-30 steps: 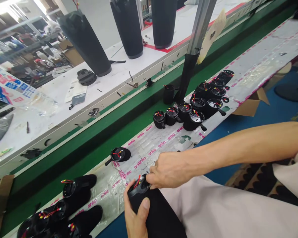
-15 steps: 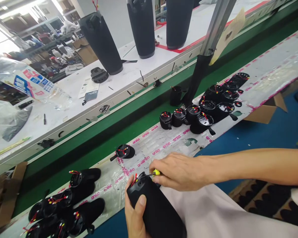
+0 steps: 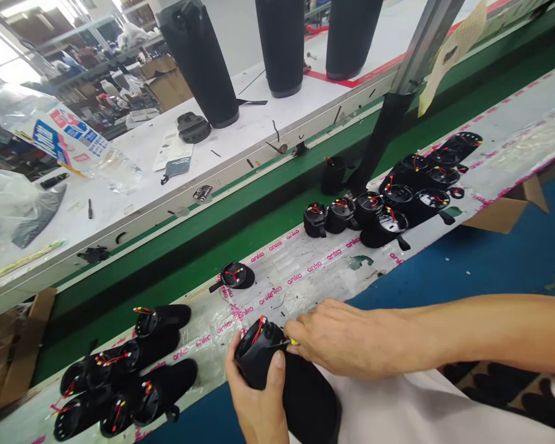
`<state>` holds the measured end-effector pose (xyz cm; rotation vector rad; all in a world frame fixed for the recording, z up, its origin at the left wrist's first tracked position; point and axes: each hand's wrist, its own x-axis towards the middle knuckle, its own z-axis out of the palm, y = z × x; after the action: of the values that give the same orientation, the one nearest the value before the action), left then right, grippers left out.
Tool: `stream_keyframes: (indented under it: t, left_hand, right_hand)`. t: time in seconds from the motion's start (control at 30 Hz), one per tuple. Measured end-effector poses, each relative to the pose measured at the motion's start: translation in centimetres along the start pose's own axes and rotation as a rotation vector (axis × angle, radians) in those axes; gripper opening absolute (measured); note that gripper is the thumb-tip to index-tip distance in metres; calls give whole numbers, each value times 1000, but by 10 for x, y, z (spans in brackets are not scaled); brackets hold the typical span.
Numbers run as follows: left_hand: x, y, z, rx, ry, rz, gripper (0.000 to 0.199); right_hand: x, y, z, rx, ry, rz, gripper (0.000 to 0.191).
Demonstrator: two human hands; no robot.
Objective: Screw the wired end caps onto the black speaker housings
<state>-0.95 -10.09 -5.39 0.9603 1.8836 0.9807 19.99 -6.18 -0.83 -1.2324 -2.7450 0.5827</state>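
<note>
My left hand [image 3: 263, 394] is wrapped round the upper part of a black cylindrical housing [image 3: 305, 401], its thumb on the near side. Red wires [image 3: 259, 330] stick up from the housing's open end, which tilts up and to the left. My right hand [image 3: 337, 336] grips a small tool with a yellow handle [image 3: 295, 341]. The tool's thin shaft meets the housing's side near the rim; its tip is too small to make out. A single black housing [image 3: 235, 275] with red wires lies beyond my hands on the covered strip.
More wired black housings lie on the covered strip [image 3: 300, 271] at lower left [image 3: 148, 394] and right [image 3: 391, 225]. Tall black cylinders [image 3: 203, 68] and a plastic bottle [image 3: 74, 142] occupy the white bench [image 3: 231, 148]. A metal post [image 3: 398, 92] rises beyond the strip.
The housing in my left hand has turned, showing more of its open end and wires. My right hand and the tool have shifted slightly lower. The camera view has shifted a little.
</note>
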Motion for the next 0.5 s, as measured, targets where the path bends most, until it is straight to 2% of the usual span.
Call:
stream_keyframes:
  t: [0.2, 0.37, 0.5]
  left_hand:
    - [-6, 16, 5, 120, 36, 28, 75]
    - [-15, 28, 10, 268, 75, 14, 80]
    - [-18, 28, 12, 330, 92, -14, 82]
  right_hand:
    - [1, 1, 4, 25, 15, -5, 21]
    - [0, -1, -1, 26, -54, -13, 19]
    - [0, -2, -1, 76, -100, -39, 10]
